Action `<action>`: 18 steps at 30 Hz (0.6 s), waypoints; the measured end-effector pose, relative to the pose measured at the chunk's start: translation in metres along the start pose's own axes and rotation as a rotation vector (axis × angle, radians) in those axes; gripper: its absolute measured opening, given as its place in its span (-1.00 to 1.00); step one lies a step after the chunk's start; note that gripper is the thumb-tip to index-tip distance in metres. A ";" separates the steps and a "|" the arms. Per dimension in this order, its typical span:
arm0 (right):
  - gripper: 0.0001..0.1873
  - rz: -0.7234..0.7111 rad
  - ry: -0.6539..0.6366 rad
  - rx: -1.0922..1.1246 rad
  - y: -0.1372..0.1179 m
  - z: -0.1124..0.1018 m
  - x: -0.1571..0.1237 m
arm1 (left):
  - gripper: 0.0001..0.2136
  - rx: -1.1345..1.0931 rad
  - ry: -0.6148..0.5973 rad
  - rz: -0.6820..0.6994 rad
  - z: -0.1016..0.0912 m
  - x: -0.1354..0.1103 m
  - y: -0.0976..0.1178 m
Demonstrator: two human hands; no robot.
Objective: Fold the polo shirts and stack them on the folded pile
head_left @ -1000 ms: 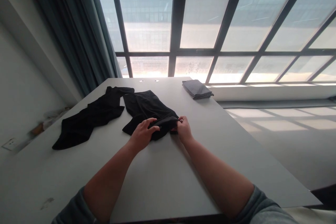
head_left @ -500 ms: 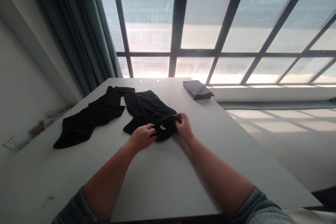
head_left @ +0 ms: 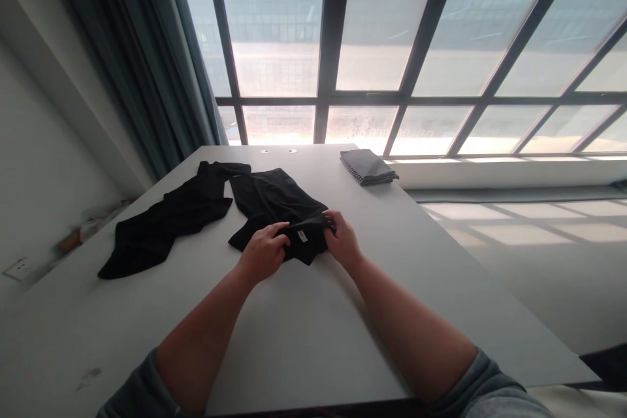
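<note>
A black garment [head_left: 274, 206] lies on the grey table [head_left: 304, 313] in front of me. Both hands grip its near edge, which is turned up so a small white label [head_left: 302, 236] shows. My left hand [head_left: 264, 250] pinches the fabric on the left of the label. My right hand [head_left: 343, 240] pinches it on the right, fingers curled over the edge. A second black garment [head_left: 166, 222] lies spread out to the left, touching the first at the far end.
A folded grey cloth [head_left: 367, 166] sits at the table's far right corner. Two small white discs [head_left: 278, 151] lie near the far edge. A dark curtain [head_left: 132, 59] hangs at the left, large windows behind. A wall socket [head_left: 17, 268] is low left.
The garment's near edge has been turned over, so the white label now faces up. Both hands stayed at that edge and shifted only slightly.
</note>
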State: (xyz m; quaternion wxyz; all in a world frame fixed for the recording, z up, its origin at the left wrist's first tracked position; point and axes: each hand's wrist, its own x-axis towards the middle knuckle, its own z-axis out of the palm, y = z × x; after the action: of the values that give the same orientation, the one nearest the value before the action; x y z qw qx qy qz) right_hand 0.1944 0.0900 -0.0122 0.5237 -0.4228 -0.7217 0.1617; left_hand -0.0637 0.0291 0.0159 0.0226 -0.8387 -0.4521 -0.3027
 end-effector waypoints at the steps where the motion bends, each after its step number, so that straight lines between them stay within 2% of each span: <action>1: -0.56 -0.002 -0.015 0.007 0.000 0.000 -0.001 | -0.79 0.020 -0.060 -0.013 0.001 -0.001 0.000; 4: -0.46 -0.069 -0.046 -0.008 -0.002 0.000 0.000 | -0.67 0.033 -0.204 -0.020 0.004 -0.005 -0.002; 6: -0.43 -0.169 -0.069 -0.063 -0.008 -0.002 0.001 | -0.62 0.049 -0.233 0.007 0.008 -0.008 -0.004; 9: -0.47 -0.336 -0.097 -0.198 -0.025 -0.007 0.000 | -0.70 0.104 -0.205 -0.018 0.012 -0.008 -0.007; 12: -0.56 -0.434 -0.174 -0.300 -0.040 -0.010 -0.003 | -0.86 0.130 -0.205 -0.117 0.014 -0.005 -0.008; 15: -0.72 -0.403 -0.306 -0.374 -0.035 -0.008 -0.003 | -0.90 0.096 -0.113 -0.206 0.013 -0.002 -0.008; 18: -0.88 -0.223 -0.387 -0.431 -0.018 -0.006 0.001 | -0.90 0.077 0.057 -0.286 0.011 -0.001 -0.011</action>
State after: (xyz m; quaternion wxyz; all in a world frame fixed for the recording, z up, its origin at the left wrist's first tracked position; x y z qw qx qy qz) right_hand 0.1920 0.0788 0.0024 0.2892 -0.4037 -0.8677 0.0241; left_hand -0.0677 0.0381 0.0038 0.0241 -0.7554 -0.5773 -0.3089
